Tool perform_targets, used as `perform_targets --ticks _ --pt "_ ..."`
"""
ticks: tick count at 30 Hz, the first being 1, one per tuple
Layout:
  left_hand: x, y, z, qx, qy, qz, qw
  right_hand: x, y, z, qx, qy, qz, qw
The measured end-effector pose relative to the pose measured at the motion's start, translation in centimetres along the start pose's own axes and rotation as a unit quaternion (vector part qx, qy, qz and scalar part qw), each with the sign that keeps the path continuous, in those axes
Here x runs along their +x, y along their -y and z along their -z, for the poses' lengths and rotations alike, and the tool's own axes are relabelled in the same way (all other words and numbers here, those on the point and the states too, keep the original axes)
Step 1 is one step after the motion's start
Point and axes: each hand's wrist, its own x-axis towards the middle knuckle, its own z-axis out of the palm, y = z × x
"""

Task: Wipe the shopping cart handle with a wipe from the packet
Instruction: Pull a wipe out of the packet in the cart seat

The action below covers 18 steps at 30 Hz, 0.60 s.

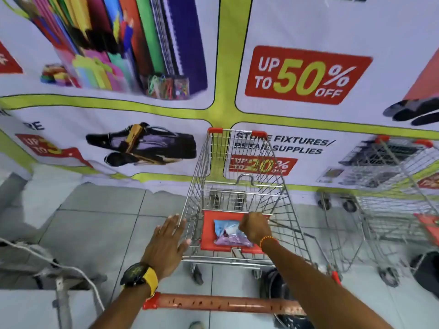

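Red cart handle (225, 304) nearest, unwiped, under both forearms. Right hand (254, 227) fingers curled, pinching at wipes packet (231, 233) on red seat flap (207, 233), likely drawing wipe. Left hand (169, 243) fingers spread, beside basket rim (190, 198), steadying.

Shopping carts: 2 — near cart (240, 186), second cart (389, 193) to its right.
Cart handles in view: 1, red handle (225, 303).
Wipe packets: 1, packet (229, 233), on the near cart's red seat flap.
Hands: 2 — left hand (167, 243), right hand (255, 226).
Wristwatches: 1, watch (139, 275).
Bead bracelets: 1, bracelet (266, 239).
Wall banners: 1, banner (308, 74).
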Motion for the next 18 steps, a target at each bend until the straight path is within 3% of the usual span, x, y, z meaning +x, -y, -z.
perform_targets --ticks 5,13,18 --pt "0.8 0.9 -1.2 -0.038 -0.042 0.018 0.998 2.7 2.4 -2.9 -0.039 0.069 0.035 0.996" --pt "1.0 1.2 -1.3 -0.016 -0.053 0.019 0.998 3.5 2.7 -4.8 -0.131 0.071 0.077 0.986" --pt "1.0 1.2 -1.2 -0.033 -0.053 0.022 0.998 3.3 2.7 -4.5 -0.122 0.087 0.106 0.983"
